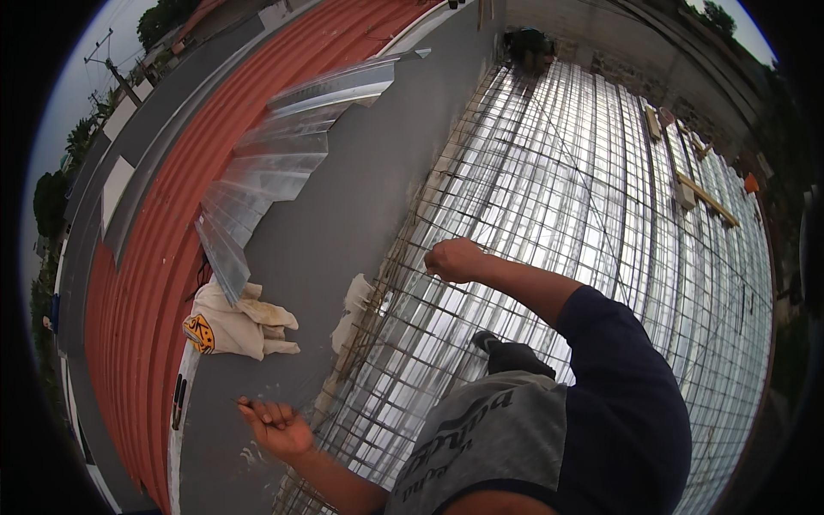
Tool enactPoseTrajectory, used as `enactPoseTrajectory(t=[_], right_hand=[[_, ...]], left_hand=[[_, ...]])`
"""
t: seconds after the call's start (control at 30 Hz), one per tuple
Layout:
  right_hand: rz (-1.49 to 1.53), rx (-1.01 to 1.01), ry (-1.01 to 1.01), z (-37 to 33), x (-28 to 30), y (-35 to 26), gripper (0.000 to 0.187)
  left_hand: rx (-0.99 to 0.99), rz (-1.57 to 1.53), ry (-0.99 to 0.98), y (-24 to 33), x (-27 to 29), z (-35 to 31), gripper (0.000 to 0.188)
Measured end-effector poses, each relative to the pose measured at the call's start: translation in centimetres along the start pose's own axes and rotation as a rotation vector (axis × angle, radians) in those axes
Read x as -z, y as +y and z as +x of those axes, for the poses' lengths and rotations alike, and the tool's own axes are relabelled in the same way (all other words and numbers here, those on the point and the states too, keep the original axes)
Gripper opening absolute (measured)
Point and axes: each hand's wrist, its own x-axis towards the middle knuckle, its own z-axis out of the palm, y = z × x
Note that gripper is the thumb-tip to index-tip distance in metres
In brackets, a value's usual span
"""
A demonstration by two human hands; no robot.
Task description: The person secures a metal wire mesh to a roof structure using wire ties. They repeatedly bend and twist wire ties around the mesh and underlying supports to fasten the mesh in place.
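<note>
Over the grey wall top (326, 215), my left hand (279, 429) is raised with its fingers curled into a pinch. Something thin and dark seems to stick out at its fingertips, too small to name. My right hand (455, 261) is closed above the steel rebar mesh (515, 184), near the wall-side edge. What its fingers hold, if anything, is hidden. Beneath the mesh lies shiny corrugated metal decking (549, 112). A pale cloth (236, 326) with a yellow and black emblem lies crumpled on the wall, above my left hand in the picture.
Bent galvanized sheets (283, 154) lean over a red corrugated roof (163, 300) at left. Two dark slim items (178, 402) rest on the white ledge. Another person (528, 50) crouches at the mesh's far end. Wood pieces (708, 199) and an orange object (751, 184) lie right.
</note>
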Motion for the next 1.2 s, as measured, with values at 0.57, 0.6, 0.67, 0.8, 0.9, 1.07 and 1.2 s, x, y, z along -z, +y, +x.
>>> enactPoseTrajectory(t=[0.57, 0.6, 0.67, 0.8, 0.9, 1.07, 1.2], right_hand=[[-0.181, 0.022, -0.301, -3.7, -7.5, 1.8, 0.023], [-0.146, 0.198, -0.420, -5.3, -7.8, -0.5, 0.027], [0.381, 0.481, -0.791, -6.0, -7.7, -1.8, 0.024], [1.503, 0.424, -0.556, -7.0, 1.3, -1.3, 0.024], [0.659, 0.096, 0.392, -3.8, 0.4, 2.2, 0.029], [0.053, 0.341, -0.362, -5.6, -7.7, 0.0, 0.035], [0.786, 0.454, -0.936, -8.5, -4.1, -6.0, 0.037]], left_hand=[[0.015, -0.025, 0.117, -4.0, -1.8, -0.1, 0.016], [-0.040, 0.000, 0.155, -3.2, -1.5, 0.9, 0.016], [-0.188, 0.199, 0.328, -1.5, 0.4, 3.2, 0.016], [-0.226, 0.323, 0.421, 0.7, 3.1, 1.9, 0.017], [-0.026, 0.068, 0.186, -1.8, 1.5, -0.4, 0.017], [-0.095, -0.126, -0.041, -0.5, 0.0, 1.7, 0.016], [-0.267, 0.044, 0.042, 7.3, 7.3, 6.2, 0.018]])
